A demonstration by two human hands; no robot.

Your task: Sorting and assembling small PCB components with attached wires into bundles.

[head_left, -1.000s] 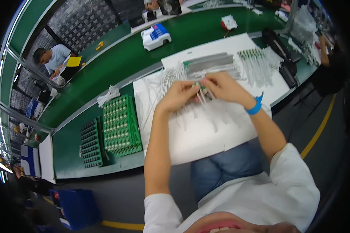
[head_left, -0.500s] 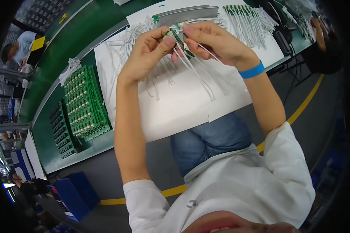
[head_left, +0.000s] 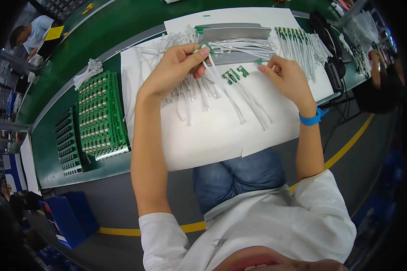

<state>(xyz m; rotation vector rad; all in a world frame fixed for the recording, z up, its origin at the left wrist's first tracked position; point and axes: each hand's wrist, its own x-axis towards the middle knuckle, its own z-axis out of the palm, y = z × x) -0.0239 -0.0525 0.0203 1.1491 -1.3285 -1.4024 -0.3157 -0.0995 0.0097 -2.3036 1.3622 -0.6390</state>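
Note:
My left hand [head_left: 182,67] is closed in a pinch on a small green circuit board [head_left: 205,47], with white cable running down from it over the paper. Farther right, my right hand [head_left: 288,77] has its fingers curled toward the thumb. A small green piece [head_left: 259,61] shows at the thumb's tip; whether the fingers grip it is hidden. Between the hands, several small green boards with white cables [head_left: 254,105] lie on the white paper [head_left: 203,144]. Behind them, a grey metal holder [head_left: 239,33] stands beside a bundle of white cables [head_left: 244,46].
Stacked green circuit panels [head_left: 97,117] and a dark-component panel [head_left: 68,144] lie at the left. More cabled boards [head_left: 298,43] are lined up at the far right, near black equipment [head_left: 333,74]. A blue bin [head_left: 70,219] stands on the floor. Other people work at both sides.
My hands have moved apart, the right one going right and away from the board in my left. Several cabled boards between them now show on the paper. The view has shifted slightly.

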